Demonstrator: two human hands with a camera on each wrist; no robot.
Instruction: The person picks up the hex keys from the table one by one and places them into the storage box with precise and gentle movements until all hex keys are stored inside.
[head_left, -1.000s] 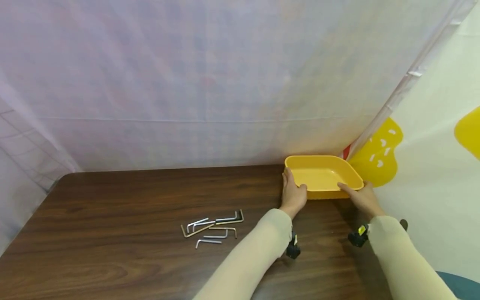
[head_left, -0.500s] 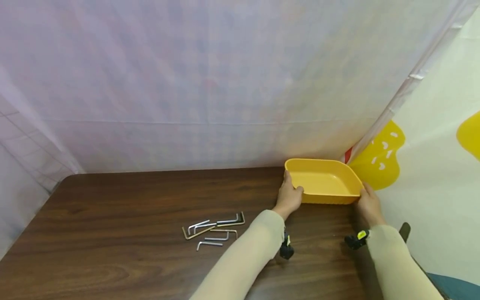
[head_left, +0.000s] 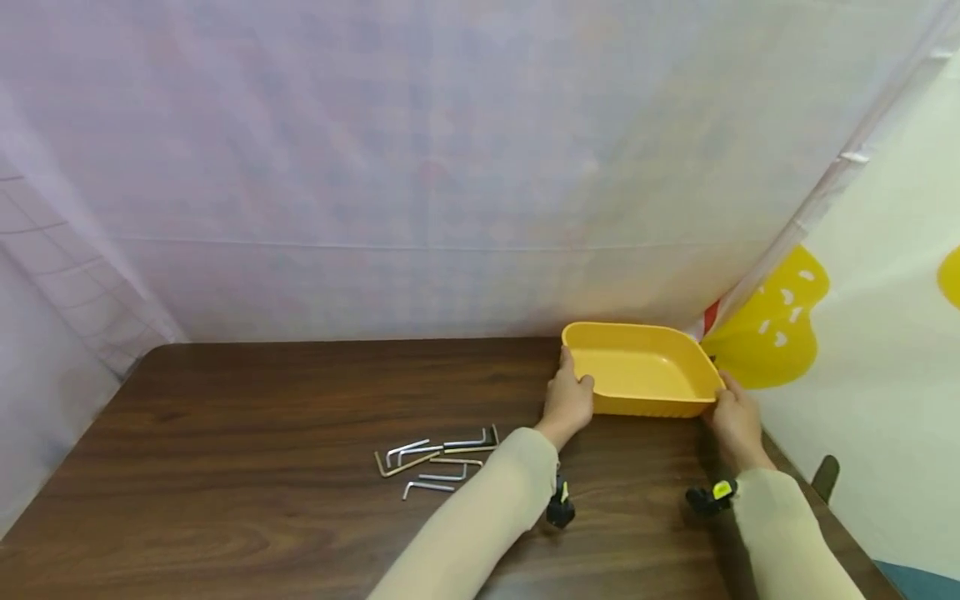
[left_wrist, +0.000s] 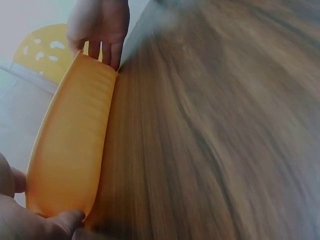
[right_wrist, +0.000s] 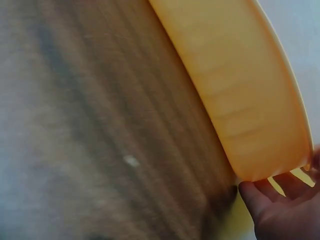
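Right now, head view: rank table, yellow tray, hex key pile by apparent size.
1. table, largest by far.
2. yellow tray.
3. hex key pile: its spread looks somewhat smaller than the tray, but it lies nearer the camera, so that ranking is unsure.

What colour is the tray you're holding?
Plain yellow tray, clearest in the head view.

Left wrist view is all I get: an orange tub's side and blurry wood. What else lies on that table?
Observer: A cluster of hex keys lies on the table, left of the yellow tray.
Visitor: Anything inside the tray?
Observer: Nothing that the head view shows.
Visitor: Who holds it?
Observer: The left hand holds its left end, the right hand its right corner.
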